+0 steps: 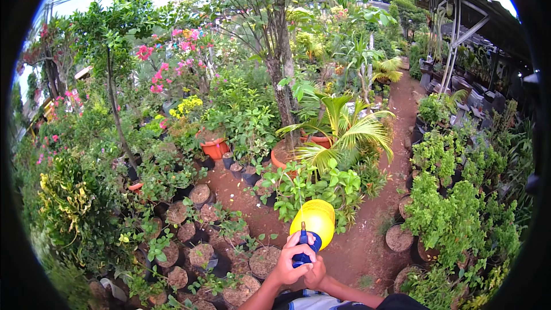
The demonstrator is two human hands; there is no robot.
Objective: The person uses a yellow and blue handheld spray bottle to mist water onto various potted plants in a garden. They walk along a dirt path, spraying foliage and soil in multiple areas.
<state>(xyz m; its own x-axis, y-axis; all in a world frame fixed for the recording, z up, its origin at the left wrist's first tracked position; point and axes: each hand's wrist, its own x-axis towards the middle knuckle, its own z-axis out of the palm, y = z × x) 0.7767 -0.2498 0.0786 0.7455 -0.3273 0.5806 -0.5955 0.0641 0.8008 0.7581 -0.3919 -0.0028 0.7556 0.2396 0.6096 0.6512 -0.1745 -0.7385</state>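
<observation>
Before me I hold a hand pump sprayer with a yellow tank (318, 220) and a blue pump head (309, 251). Its brass nozzle (303, 225) points away from me, and a thin streak like a water jet rises from it. My left hand (287, 260) wraps the head from the left, thumb and fingers curled around it. Tight against it, my right hand (317, 273) grips the handle from the right; part of that grip is hidden. Just beyond the tank grows a low broad-leaved shrub (318, 185), with a yellow-green palm (344, 127) behind it.
Several soil-filled black nursery pots (201, 255) crowd the ground at left. A dirt path (398, 137) runs away at right, edged by green potted shrubs (443, 206). A tree trunk (284, 90) rises from an orange pot (277, 160). A roofed shelter (473, 13) stands far right.
</observation>
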